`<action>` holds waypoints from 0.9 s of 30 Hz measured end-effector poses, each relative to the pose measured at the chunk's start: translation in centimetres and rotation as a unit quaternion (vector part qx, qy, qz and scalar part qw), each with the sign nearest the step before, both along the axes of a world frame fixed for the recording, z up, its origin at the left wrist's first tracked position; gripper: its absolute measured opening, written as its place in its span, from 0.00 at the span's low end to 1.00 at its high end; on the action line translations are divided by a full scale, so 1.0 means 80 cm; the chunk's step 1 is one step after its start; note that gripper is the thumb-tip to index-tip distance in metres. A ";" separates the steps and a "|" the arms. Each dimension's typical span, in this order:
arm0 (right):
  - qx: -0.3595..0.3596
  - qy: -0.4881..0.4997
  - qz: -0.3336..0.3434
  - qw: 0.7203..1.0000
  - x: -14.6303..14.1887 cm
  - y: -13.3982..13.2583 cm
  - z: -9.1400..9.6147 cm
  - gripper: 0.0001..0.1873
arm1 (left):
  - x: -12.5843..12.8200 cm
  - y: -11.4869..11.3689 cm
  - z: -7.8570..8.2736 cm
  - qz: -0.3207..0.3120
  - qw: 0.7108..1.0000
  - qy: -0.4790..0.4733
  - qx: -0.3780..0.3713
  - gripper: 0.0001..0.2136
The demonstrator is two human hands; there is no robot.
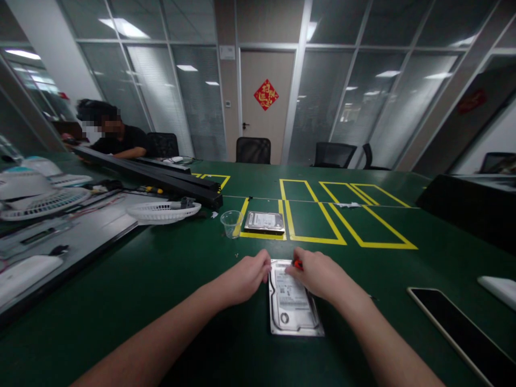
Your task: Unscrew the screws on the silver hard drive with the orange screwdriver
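Observation:
A silver hard drive (292, 303) lies flat on the green table (169, 279) just in front of me. My left hand (244, 278) is curled with its fingers against the drive's far left corner. My right hand (318, 275) is closed over the far right corner, gripping a small tool with a red-orange handle (297, 264) whose tip is hidden. A second hard drive (264, 221) rests farther back inside a yellow taped rectangle, with a clear plastic cup (231, 222) to its left.
Yellow tape outlines (346, 215) mark boxes across the table's middle. A white fan grille (163, 211) and a long black bar (161, 180) lie at left, beside fan parts (36, 193). A phone (463, 333) lies at right. A person (115, 137) sits far left.

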State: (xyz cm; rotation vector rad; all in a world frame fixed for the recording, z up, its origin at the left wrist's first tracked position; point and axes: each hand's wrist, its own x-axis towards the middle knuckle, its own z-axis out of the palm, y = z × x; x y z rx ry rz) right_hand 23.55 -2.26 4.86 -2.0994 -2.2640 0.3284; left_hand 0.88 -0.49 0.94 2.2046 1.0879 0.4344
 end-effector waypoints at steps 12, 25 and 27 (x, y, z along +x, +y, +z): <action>0.126 -0.010 -0.087 0.988 0.000 0.012 0.015 0.19 | -0.001 0.016 0.003 0.095 0.991 -0.079 0.042 0.06; 0.014 0.030 -0.035 0.999 0.003 0.011 -0.006 0.19 | -0.009 0.011 -0.005 0.031 0.998 -0.062 0.010 0.05; 0.019 0.033 -0.032 0.999 0.000 0.012 -0.006 0.18 | -0.007 0.010 -0.006 0.039 0.997 -0.060 0.018 0.04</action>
